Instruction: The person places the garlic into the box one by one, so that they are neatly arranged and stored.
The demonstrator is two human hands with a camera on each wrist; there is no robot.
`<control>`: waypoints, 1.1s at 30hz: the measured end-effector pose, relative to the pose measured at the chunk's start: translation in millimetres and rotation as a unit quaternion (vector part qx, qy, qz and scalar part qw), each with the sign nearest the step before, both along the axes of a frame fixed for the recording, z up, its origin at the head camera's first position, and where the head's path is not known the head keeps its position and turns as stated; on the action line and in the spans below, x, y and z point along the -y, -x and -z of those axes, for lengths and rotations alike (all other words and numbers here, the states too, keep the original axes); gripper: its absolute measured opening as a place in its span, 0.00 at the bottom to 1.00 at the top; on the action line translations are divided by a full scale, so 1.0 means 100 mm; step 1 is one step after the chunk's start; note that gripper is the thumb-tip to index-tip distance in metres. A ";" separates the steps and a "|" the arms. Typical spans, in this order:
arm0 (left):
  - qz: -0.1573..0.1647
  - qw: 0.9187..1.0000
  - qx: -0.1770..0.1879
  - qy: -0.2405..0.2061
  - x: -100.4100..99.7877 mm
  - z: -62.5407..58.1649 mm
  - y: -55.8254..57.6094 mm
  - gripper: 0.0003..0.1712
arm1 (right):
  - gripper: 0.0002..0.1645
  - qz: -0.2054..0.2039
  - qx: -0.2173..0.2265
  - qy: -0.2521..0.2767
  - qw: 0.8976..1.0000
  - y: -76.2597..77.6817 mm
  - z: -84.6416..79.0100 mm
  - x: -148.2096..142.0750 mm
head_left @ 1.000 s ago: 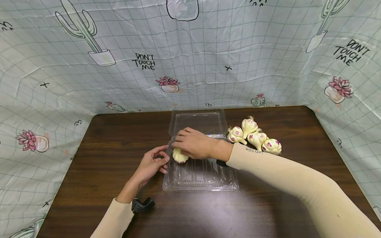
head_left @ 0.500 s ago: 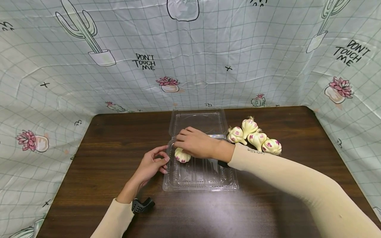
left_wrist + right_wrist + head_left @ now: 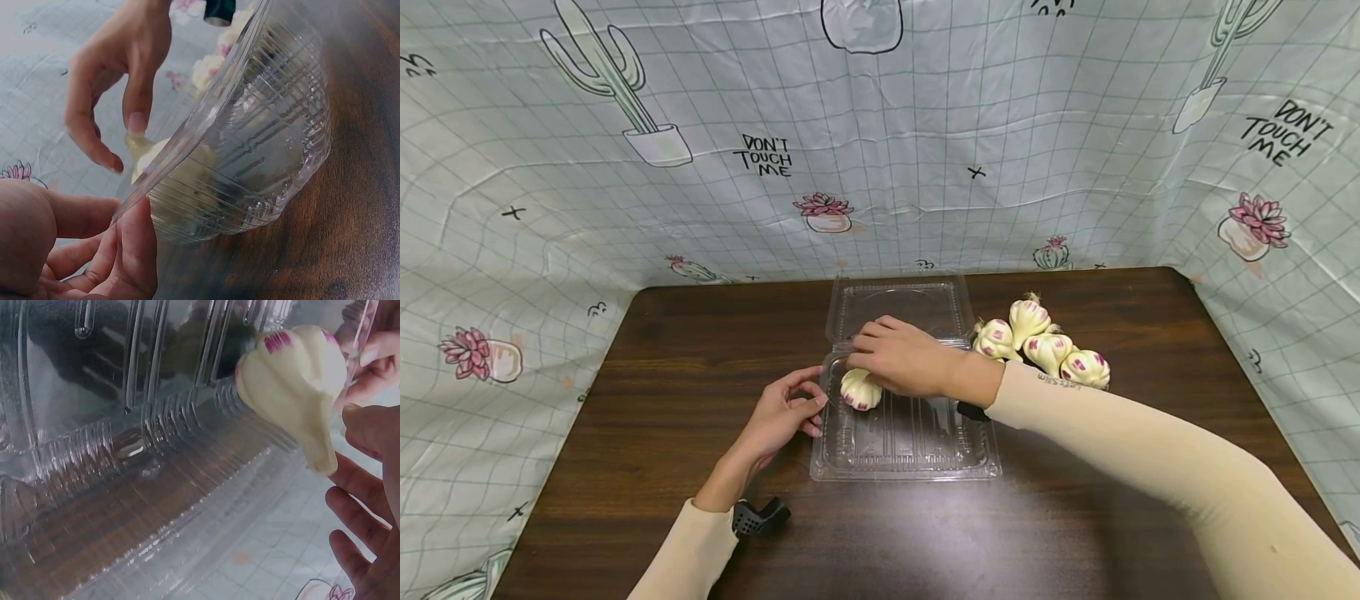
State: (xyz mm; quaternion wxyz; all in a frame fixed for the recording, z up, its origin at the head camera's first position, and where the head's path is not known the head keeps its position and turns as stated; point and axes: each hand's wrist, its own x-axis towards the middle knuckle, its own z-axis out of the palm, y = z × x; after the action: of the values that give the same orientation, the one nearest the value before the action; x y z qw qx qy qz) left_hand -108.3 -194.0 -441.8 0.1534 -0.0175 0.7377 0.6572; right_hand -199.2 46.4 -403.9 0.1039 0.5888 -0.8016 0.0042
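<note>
A clear plastic clamshell container (image 3: 917,468) lies on the table with its lid folded back. My left hand (image 3: 778,417) pinches the left rim of it between thumb and fingers, as the left wrist view shows. One garlic bulb (image 3: 860,393), cream with purple marks, sits in the tray's back left corner. Over its stem is my right hand (image 3: 910,360), fingers spread apart. In the left wrist view the right thumb is right at the stem tip while the forefinger stands off from it. The right wrist view shows the bulb (image 3: 290,375) with its stem beside the loosely bent fingers.
Several more garlic bulbs (image 3: 1047,352) lie clustered on the dark wooden table (image 3: 715,333), right of the container. The transparent lid (image 3: 898,308) reaches back towards the patterned curtain (image 3: 910,150) behind the table. A black wrist device (image 3: 760,517) is on the left wrist.
The garlic bulb has shifted slightly right within the tray. My right hand has drawn back a little to the right, its fingers loosening from the bulb. The left hand has stayed in place.
</note>
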 end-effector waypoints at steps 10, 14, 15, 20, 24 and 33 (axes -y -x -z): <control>0.000 1.000 -0.006 -0.003 -0.01 0.01 0.00 0.31 | 0.18 0.009 -0.017 0.014 1.000 0.04 -0.10 -0.23; -0.001 1.000 -0.007 -0.003 -0.01 0.01 0.00 0.31 | 0.19 0.019 -0.031 0.042 0.998 0.06 -0.15 -0.40; -0.001 1.000 -0.007 -0.003 -0.01 0.01 0.00 0.31 | 0.20 0.024 -0.031 0.047 0.998 0.06 -0.17 -0.45; -0.001 1.000 -0.005 0.002 -0.01 0.00 -0.01 0.31 | 0.26 0.059 -0.024 0.066 0.996 0.04 -0.27 -0.74; -0.002 1.000 -0.006 0.001 -0.02 0.00 -0.02 0.31 | 0.32 0.083 -0.035 0.075 0.993 0.01 -0.31 -0.98; 0.000 1.000 -0.007 0.004 -0.02 0.00 -0.01 0.31 | 0.38 0.123 -0.059 0.090 0.987 -0.04 -0.27 -1.51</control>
State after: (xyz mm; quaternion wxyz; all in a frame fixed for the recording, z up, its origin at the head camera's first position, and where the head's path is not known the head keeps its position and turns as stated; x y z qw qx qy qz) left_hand -107.6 -192.2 -441.9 0.1482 -0.0140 0.7414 0.6544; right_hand -195.3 197.5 -376.6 0.2032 0.4729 -0.8569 0.0285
